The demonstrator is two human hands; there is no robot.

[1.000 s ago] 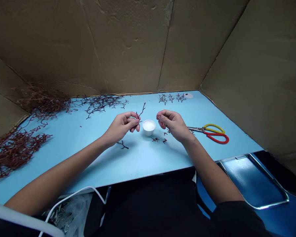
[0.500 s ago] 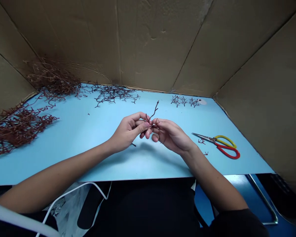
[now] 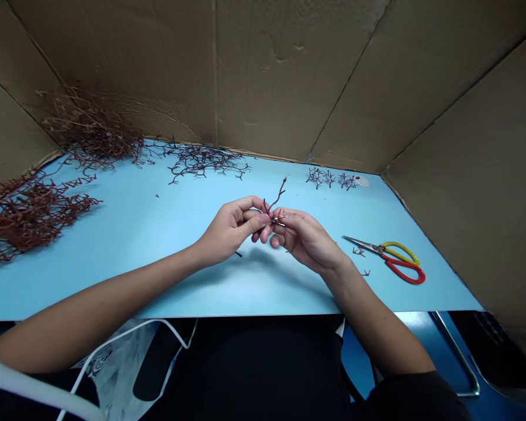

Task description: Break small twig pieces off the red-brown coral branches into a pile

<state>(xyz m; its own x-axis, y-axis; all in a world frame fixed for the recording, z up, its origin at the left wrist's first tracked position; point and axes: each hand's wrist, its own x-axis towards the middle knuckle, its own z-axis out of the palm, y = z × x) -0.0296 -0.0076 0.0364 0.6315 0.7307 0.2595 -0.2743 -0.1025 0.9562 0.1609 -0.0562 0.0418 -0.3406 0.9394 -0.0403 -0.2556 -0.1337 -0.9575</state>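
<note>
My left hand pinches a thin dark brown branched twig whose tip sticks up above the fingers. My right hand meets it fingertip to fingertip, closed on a small piece at the twig's base; what that piece is I cannot make out. Both hands hover just above the middle of the light blue table. A short twig scrap peeks out under my left hand.
Scissors with yellow and red handles lie at the right, tiny twig bits beside them. Small branched pieces stand at the back. Dark twigs and reddish-brown heaps fill the left. Cardboard walls enclose the table.
One second ago my hands were apart on either side of a small white cup; they have come together on the twig and now hide the cup. The view has shifted left.
</note>
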